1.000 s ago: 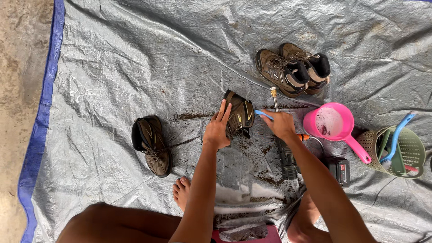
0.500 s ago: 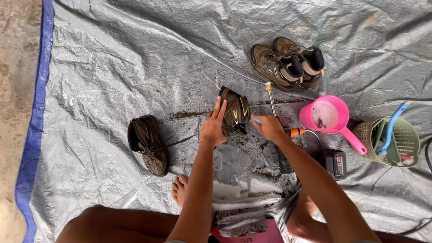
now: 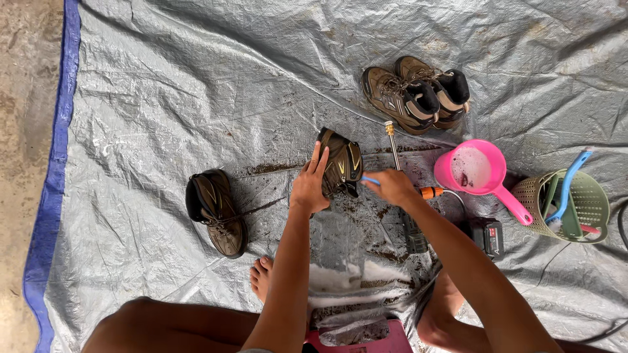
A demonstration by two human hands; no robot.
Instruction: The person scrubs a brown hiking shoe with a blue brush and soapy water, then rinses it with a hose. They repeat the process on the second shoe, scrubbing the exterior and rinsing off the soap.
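Left hand [image 3: 309, 189] pressed flat-fingered against the side of a muddy brown boot [image 3: 341, 163], steadying it on edge, grip wide and open around the upper rather than closed. Right hand [image 3: 392, 187] just beside the boot's lower edge, grip closed on a blue-handled brush [image 3: 370, 180], only the handle end showing. Underneath both grips, a crinkled grey tarpaulin [image 3: 196, 78] spread over the floor, smeared with mud and wet streaks right below the boot and toward the person's bare foot [image 3: 261, 278]. Well out from the left hand's grip, a single brown boot [image 3: 216, 212] lying on its side on the tarp. Up and away from the right hand's grip, a pair of brown boots [image 3: 415, 95] standing together. Just beyond the right hand, a thin spray wand with a brass tip [image 3: 392, 144] lying on the tarp, an orange fitting [image 3: 428, 193] near the wrist. Farther out on that side, a pink plastic scoop [image 3: 474, 170], then a green mesh basket [image 3: 589, 202] holding a blue-handled tool [image 3: 569, 183]. Near the right forearm, a black battery unit [image 3: 490, 236]. Far beyond the left grip, the tarp's blue border [image 3: 55, 183] and bare stained concrete [image 3: 23, 98].
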